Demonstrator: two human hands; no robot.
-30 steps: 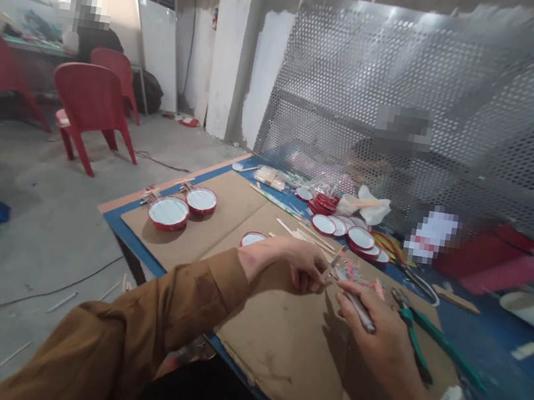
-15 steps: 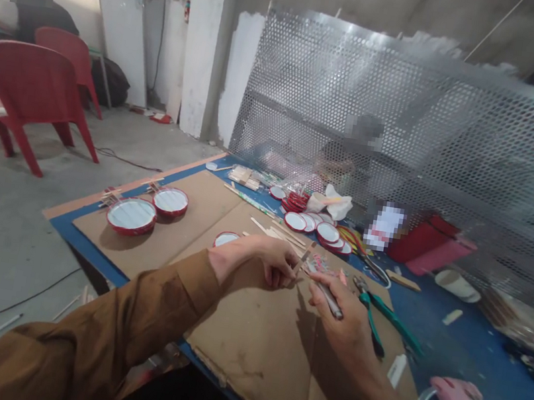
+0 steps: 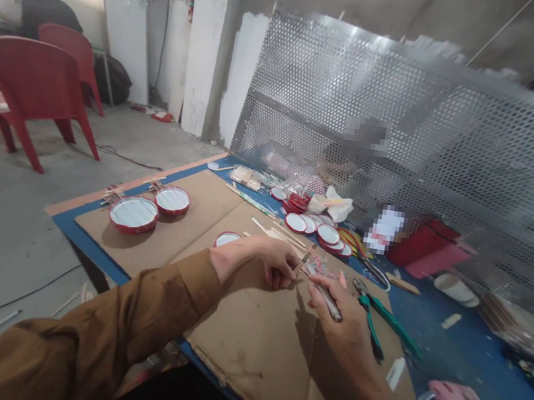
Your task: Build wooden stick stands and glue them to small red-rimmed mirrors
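Note:
Above the cardboard sheet [image 3: 251,338], my left hand [image 3: 280,263] pinches a thin wooden strip [image 3: 308,254] that slants upward. My right hand [image 3: 338,307] is wrapped round the grey handle of a small tool [image 3: 329,301], probably a knife, whose tip is close to the strip and too small to make out. Beyond the hands lie loose wooden sticks [image 3: 279,234] and a small heap of pinkish scraps [image 3: 322,266]. Pliers with green handles [image 3: 391,324] rest to the right of my right hand.
Two round red-rimmed pieces [image 3: 133,213] stand on the cardboard at left. Red-rimmed discs [image 3: 296,222], scissors [image 3: 372,269] and a pink roll [image 3: 439,258] lie farther back. A perforated metal panel [image 3: 410,114] borders the table. A person [image 3: 49,10] sits at far left.
The view has shifted very slightly. Both hands hold the same things in nearly the same position.

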